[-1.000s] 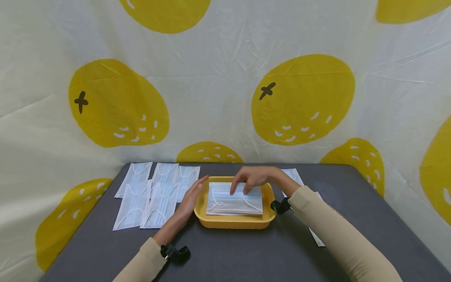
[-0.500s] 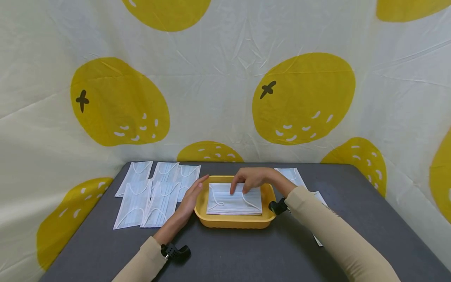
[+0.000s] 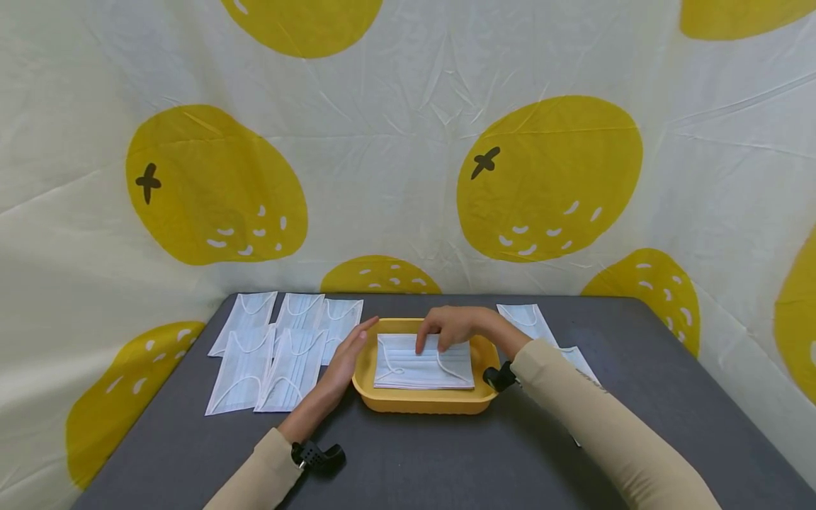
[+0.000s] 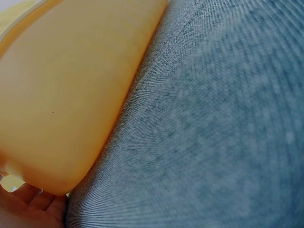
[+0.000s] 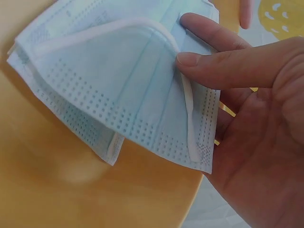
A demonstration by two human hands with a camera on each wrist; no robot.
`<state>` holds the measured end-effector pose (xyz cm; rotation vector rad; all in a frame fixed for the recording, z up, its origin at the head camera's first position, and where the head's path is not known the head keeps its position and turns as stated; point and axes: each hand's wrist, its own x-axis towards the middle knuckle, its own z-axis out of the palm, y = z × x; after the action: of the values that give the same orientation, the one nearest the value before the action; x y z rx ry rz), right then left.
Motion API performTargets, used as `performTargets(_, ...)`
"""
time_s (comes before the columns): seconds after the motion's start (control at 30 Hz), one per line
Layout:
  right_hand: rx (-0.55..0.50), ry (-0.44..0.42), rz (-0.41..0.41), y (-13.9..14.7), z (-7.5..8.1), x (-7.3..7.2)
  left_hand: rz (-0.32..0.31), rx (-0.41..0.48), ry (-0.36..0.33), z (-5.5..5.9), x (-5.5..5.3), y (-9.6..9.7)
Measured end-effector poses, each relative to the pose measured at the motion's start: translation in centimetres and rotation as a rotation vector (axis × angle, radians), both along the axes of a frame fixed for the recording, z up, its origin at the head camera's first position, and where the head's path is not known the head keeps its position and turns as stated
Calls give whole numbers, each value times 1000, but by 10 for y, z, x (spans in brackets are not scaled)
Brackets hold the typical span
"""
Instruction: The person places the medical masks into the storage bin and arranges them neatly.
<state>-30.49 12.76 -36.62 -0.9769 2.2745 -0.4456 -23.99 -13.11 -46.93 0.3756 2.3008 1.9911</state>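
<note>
A yellow tray point(image 3: 423, 406) stands on the dark table, and a small stack of blue pleated face masks point(image 3: 408, 368) lies in it. With its fingers extended, my left hand point(image 3: 338, 368) rests along the tray's left side; fingertips show at the tray wall point(image 4: 57, 95) in the left wrist view. My right hand point(image 3: 454, 326) reaches over the tray and holds the stack at its far edge. In the right wrist view, thumb and index finger lie on the top face mask point(image 5: 137, 95), while other fingers pass behind its edge.
Several face masks point(image 3: 242, 368) lie spread on the table point(image 3: 395, 460) left of the tray. More masks point(image 3: 525, 319) lie on the right, partly hidden by the right forearm. A white cloth with yellow fruit point(image 3: 548, 180) hangs behind.
My right hand and forearm have shifted slightly toward me and left, uncovering more of the masks on the right. The stack's far edge sits slightly lower. My left hand has stayed put.
</note>
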Motion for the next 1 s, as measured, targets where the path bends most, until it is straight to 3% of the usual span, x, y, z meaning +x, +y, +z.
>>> performTargets(0.5,62,58,-13,-4,-5,-6,3,-6,-4,0,-1,1)
performTargets(1.0,64,75,-23,-5,1,0,0,13,1,0,-1,0)
